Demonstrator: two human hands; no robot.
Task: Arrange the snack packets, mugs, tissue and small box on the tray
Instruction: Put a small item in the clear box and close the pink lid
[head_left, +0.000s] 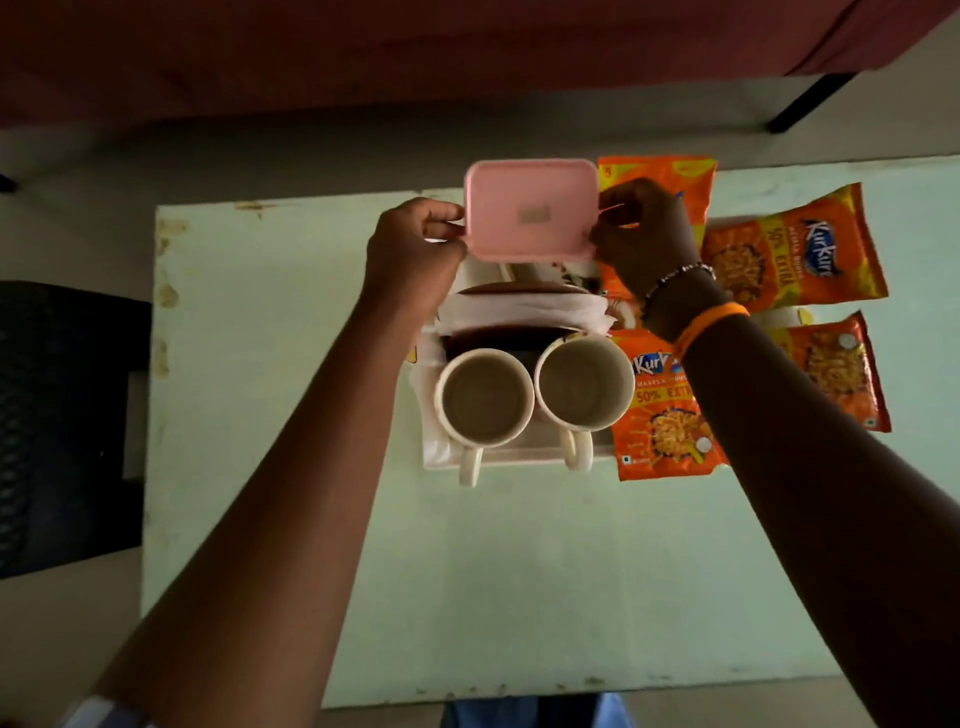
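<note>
Both my hands, left (415, 244) and right (641, 234), pinch the box (530, 208) by its edges; lowered carelessly, it could crush the tissue (524, 309) or nudge the mugs (485, 397).

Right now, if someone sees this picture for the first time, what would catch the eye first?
First, the pink box, held between the left hand and right hand at the far end of the tray. Next, the orange snack packets spread on the right of the table. Then the two mugs, side by side at the tray's near edge, handles pointing toward the person.
</note>
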